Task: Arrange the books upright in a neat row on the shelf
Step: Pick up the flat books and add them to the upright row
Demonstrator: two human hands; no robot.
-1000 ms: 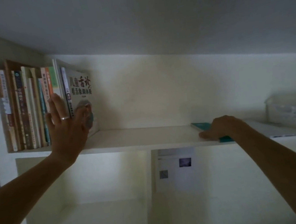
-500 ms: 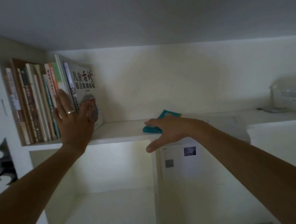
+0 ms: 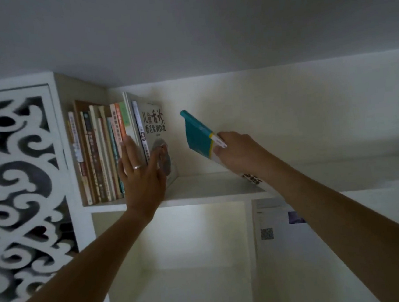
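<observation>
Left hand (image 3: 142, 173) flat, fingers straight, pressing the row of books (image 3: 110, 149) upright at centre-left. Right hand (image 3: 240, 154) pinches the teal book (image 3: 198, 136), tilted in mid-air above the shelf (image 3: 209, 188), just right of the row.

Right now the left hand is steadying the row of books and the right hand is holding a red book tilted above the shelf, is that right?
Not quite: the book in the right hand is teal, not red, as the head view shows. The rest holds: the left hand steadies the row of books, and the teal book is tilted above the shelf.
</observation>
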